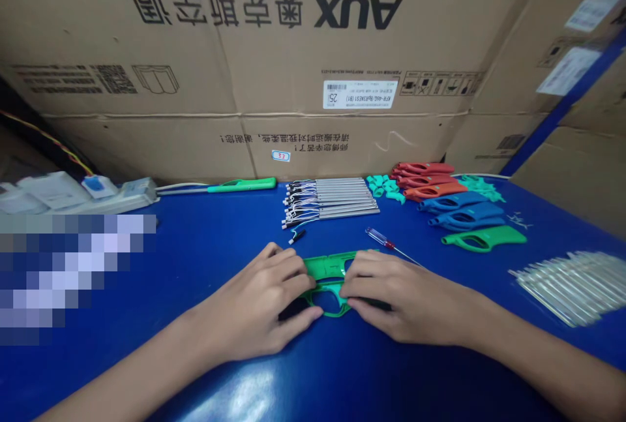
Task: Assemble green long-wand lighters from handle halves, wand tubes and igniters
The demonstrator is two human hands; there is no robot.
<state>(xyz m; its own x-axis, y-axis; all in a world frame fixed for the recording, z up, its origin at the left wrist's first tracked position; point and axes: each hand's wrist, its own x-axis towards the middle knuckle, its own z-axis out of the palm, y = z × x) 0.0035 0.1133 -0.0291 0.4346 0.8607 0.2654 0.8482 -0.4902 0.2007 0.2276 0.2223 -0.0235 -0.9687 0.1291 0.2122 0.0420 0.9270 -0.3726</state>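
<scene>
Two green lighter casing halves lie in front of me, one behind the other. The farther half (323, 267) shows its long handle side, and the nearer half (337, 312) has an open trigger loop. My left hand (267, 301) is closed around the left end of the nearer half, thumb at its lower rim. From the other side my right hand (398, 295) grips the right end, its fingertips close to the loop and partly over the farther half. Both hands hide the casing ends, and any small part between the fingers cannot be made out.
Behind the hands lie metal lighter tubes with wires (347, 197) and a screwdriver (384, 239). Further right are turquoise triggers (385, 187), red casings (423, 171), blue casings (467, 216), a green casing (489, 238) and clear-wrapped rods (570, 285). A power strip (122, 197) stands left; cardboard (274, 83) walls the back.
</scene>
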